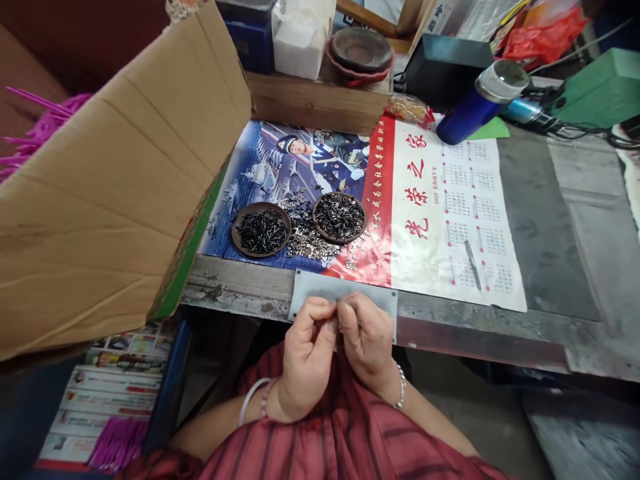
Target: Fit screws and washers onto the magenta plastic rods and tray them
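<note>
Fingers (pixel 325 308) of the left hand (pixel 306 357) and right hand (pixel 367 340) pinch together just over the metal plate (pixel 313 288), on something too small to see that could drop if they loosen, and a bump could scatter the washers (pixel 313 243).

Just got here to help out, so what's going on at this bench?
A person is working a small item, too small to make out, between the fingertips of their left hand and right hand, above a metal plate at the bench edge. Beyond it, on a calendar poster, two round dishes hold black screws, with small silver washers lying loose around them.
</note>
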{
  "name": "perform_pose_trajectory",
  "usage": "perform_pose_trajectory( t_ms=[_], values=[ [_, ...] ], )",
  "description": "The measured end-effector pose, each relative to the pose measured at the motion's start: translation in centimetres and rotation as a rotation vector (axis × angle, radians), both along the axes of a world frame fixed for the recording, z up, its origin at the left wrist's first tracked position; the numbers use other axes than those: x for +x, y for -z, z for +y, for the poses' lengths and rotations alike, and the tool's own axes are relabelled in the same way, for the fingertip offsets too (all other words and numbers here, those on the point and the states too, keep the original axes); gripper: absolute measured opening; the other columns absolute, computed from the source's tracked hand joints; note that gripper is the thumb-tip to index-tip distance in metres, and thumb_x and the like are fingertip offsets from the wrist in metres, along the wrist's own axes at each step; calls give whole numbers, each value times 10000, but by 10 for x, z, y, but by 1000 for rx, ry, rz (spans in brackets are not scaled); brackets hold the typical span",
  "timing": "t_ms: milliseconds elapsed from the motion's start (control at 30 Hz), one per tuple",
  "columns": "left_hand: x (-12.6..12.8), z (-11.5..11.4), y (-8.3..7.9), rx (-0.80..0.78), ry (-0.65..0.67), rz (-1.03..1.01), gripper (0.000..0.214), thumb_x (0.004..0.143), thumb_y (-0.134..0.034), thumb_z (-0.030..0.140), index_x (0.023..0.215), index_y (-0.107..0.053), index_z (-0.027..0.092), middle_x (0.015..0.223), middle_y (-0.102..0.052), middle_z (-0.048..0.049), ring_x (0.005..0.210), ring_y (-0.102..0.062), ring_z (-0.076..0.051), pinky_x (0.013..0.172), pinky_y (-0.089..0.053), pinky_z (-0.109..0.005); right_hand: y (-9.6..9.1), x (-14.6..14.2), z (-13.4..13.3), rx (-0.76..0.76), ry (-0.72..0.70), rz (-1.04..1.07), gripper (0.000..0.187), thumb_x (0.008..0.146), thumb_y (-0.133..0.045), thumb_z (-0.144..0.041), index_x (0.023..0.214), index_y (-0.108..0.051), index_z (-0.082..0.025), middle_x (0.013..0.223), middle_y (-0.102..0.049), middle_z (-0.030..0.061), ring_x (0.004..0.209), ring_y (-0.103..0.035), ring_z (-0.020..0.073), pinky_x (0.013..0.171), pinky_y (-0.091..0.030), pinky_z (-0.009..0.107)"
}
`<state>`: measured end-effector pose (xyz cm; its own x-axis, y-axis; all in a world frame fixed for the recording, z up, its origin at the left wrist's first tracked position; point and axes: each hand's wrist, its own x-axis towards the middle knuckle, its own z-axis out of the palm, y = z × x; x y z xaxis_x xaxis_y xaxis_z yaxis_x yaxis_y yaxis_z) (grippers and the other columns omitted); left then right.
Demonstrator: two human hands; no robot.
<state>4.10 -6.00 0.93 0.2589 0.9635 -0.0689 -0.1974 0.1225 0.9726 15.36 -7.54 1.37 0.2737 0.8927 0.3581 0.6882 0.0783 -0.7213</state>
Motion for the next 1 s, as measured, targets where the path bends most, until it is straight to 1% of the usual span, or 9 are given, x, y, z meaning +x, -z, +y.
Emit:
perform_pose_trajectory(
  t_ms=[67,167,300,467,633,767,867,933,1000],
  values=[
    [0,1,-2,27,0,9,82,970,-636,241,974,-712,210,929,-657,-38,854,-655,-154,788,-553,-246,0,1,-1,-7,-40,80,376,1072,-421,-292,721,-527,-209,656,-567,1,564,-539,136,535,-416,260],
    [0,3,-1,60,-2,27,82,975,-621,211,967,-703,216,927,-644,-30,855,-646,-148,791,-542,-239,0,2,-1,17,-73,98,328,1067,-437,-289,781,-571,-200,711,-610,24,624,-582,154,572,-465,271],
    [-2,3,3,42,-16,58,89,976,-619,203,994,-702,228,971,-653,-30,868,-649,-147,783,-536,-237,-1,0,0,48,-63,134,192,1051,-472,-236,907,-592,-199,825,-650,43,727,-631,164,652,-538,278],
    [-1,4,3,47,-45,56,84,959,-654,253,991,-721,214,966,-670,-47,891,-667,-173,807,-556,-273,-7,-1,0,38,-67,173,121,1031,-510,-200,997,-625,-208,906,-711,61,822,-700,188,724,-599,309],
    [1,6,1,19,-64,27,71,945,-675,263,975,-727,224,953,-678,-39,840,-668,-166,775,-568,-275,-7,-3,-3,88,-36,169,176,992,-557,-126,1087,-669,-223,1009,-764,77,931,-747,220,812,-635,359],
    [-1,4,3,88,-55,58,114,969,-628,203,1023,-726,229,973,-673,-42,902,-673,-167,821,-561,-268,-4,-3,-6,97,-21,203,245,976,-577,-97,1151,-689,-227,1115,-777,90,1013,-755,233,881,-637,385],
    [-2,3,3,140,-54,75,145,975,-610,177,1042,-727,230,982,-668,-45,941,-670,-170,857,-550,-269,-6,0,-5,54,-51,245,187,983,-595,-139,1102,-715,-219,1092,-786,85,990,-758,228,871,-634,369],
    [-3,2,3,145,-37,69,162,976,-604,168,1061,-723,238,989,-661,-42,927,-665,-165,834,-547,-258,-7,3,-4,26,-60,325,105,969,-634,-169,967,-729,-213,954,-785,55,865,-754,199,781,-630,318],
    [-3,2,3,133,-17,66,173,979,-596,157,1070,-715,243,991,-648,-38,903,-656,-153,801,-541,-240,-9,5,-1,17,-44,424,105,942,-672,-169,853,-713,-207,834,-749,23,757,-720,170,698,-605,275]
  ],
)
